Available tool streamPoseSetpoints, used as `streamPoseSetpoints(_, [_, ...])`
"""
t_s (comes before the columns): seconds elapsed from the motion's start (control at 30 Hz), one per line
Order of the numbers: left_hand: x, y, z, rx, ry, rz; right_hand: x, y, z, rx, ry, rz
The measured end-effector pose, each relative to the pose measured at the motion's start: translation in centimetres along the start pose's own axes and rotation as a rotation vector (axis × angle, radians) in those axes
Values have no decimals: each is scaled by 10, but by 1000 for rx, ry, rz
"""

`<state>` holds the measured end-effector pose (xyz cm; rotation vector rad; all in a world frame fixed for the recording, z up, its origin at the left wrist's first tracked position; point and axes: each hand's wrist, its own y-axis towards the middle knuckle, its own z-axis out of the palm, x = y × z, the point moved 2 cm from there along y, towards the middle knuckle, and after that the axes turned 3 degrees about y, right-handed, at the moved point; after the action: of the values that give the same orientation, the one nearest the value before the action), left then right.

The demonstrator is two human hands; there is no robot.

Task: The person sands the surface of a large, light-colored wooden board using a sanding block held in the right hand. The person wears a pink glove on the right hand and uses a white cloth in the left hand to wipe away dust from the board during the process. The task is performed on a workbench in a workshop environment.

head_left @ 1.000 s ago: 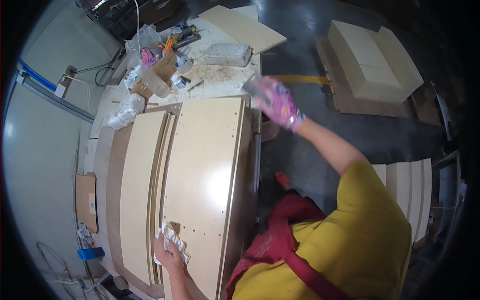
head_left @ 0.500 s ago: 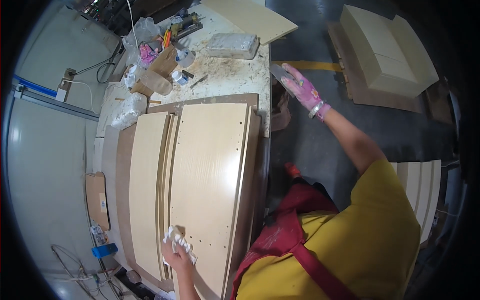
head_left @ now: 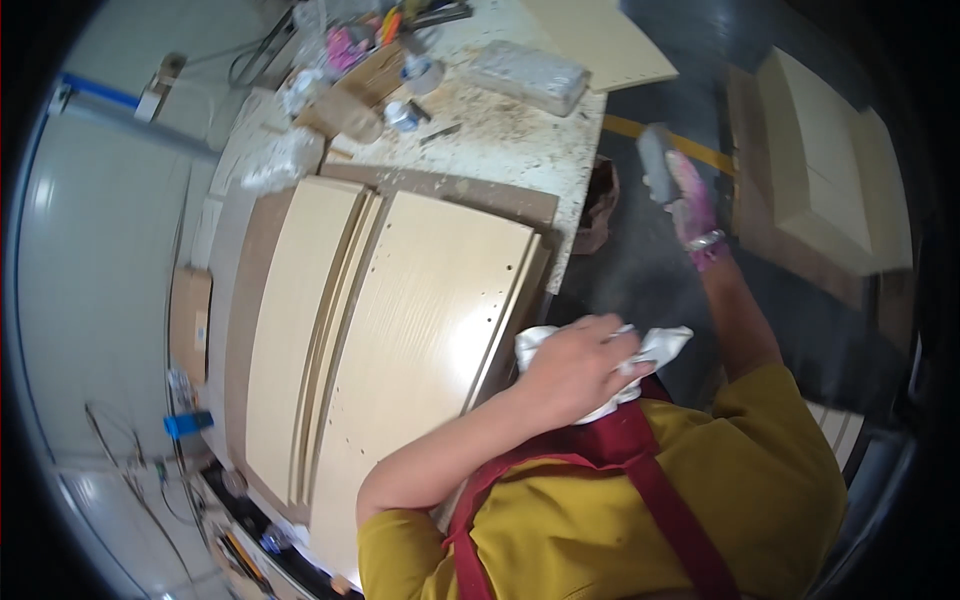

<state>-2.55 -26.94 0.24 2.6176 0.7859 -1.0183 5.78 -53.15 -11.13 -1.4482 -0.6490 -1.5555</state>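
Observation:
A crumpled white cloth (head_left: 662, 347) is bunched in my bare left hand (head_left: 585, 365), held in front of my red apron, off the right edge of the panels. My right hand (head_left: 692, 205), in a pink patterned glove, stretches out beyond the table's right edge. Its fingers close around a flat grey piece (head_left: 654, 163); blur hides what kind it is. A pale wood-grain panel (head_left: 410, 310) with small drilled holes tops one stack on the table. Beside it on the left lies another stack of pale panels (head_left: 300, 310).
At the back of the worktable (head_left: 480, 135) lie a plastic-wrapped block (head_left: 530, 77), a small white bottle (head_left: 403, 115), a cardboard piece (head_left: 372, 85) and a bubble-wrapped bundle (head_left: 283, 160). More pale boards (head_left: 815, 160) are stacked on the floor to the right. A blue object (head_left: 188, 424) sits by the left wall.
My left hand has lifted off the panel with the cloth and come right, in front of my body. My right hand, still holding the grey piece, has turned and shifted right. The view has shifted.

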Motion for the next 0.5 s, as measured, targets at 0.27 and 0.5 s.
streamPoseSetpoints(0.27, [74,-276,-143,-266,316,-1146,-10,18,66,296,322,34])
streamPoseSetpoints(0.5, [97,-392,-109,-115,145,-1530,5,-38,195,734,220,9])
